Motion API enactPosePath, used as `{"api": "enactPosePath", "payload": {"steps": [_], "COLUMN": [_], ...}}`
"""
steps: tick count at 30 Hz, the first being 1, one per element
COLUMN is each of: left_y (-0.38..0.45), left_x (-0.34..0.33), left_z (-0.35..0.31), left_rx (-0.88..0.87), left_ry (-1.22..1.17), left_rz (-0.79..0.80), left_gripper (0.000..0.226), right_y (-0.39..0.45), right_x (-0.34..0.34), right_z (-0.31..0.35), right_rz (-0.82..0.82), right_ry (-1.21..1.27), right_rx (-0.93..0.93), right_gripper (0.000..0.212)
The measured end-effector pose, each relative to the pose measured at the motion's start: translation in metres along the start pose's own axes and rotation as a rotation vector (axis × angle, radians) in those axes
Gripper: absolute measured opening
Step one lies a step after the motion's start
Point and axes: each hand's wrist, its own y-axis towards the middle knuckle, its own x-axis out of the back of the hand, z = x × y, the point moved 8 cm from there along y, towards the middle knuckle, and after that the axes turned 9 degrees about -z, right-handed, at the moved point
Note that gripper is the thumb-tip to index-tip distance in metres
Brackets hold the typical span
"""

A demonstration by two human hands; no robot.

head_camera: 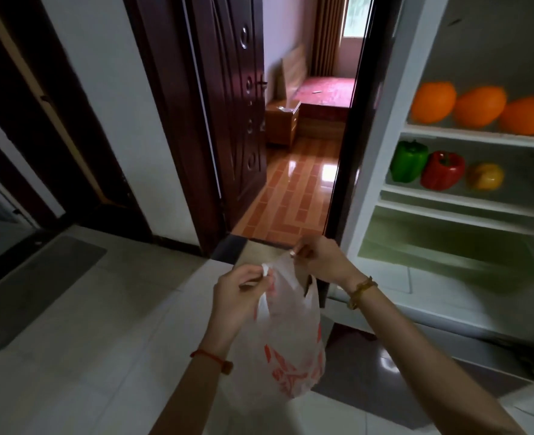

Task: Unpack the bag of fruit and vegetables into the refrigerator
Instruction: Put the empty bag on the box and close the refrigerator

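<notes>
Plastic bag, white with red print, hangs between both hands above pale tiled floor. Left hand pinches one handle; right hand pinches other, just apart. Refrigerator open at right. Upper shelf: three oranges in row along front edge. Shelf below: three peppers, green pepper, red pepper, yellow pepper. Dark wooden door open ahead, orange-tiled bedroom beyond. Grey mat lower left.

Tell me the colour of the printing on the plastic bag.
Orange-red print on the translucent white plastic bag, seen in the head view.
</notes>
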Motion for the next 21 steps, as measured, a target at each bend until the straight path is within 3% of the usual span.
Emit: {"api": "enactPosePath", "payload": {"steps": [5, 11, 15, 18, 21], "left_y": [0.051, 0.096, 0.119, 0.136, 0.151], "left_x": [-0.010, -0.042, -0.072, -0.093, -0.113], "left_z": [0.022, 0.027, 0.041, 0.048, 0.067], "left_rx": [0.046, -0.046, 0.033, -0.045, -0.001], "left_ry": [-0.061, 0.013, 0.047, 0.094, 0.120], "left_rz": [0.042, 0.097, 0.161, 0.122, 0.121], "left_gripper": [0.016, 0.011, 0.018, 0.033, 0.033], "right_y": [0.048, 0.108, 0.143, 0.164, 0.180], "right_x": [-0.007, -0.032, -0.042, -0.050, -0.057], "right_z": [0.003, -0.028, -0.041, -0.052, -0.070], "right_rz": [-0.085, 0.031, 0.045, 0.071, 0.114], "right_ry": [-0.108, -0.324, -0.435, -0.470, -0.464], "right_rx": [0.011, -0.056, -0.030, -0.029, -0.057], "right_gripper": [0.008, 0.034, 0.029, 0.017, 0.020]}}
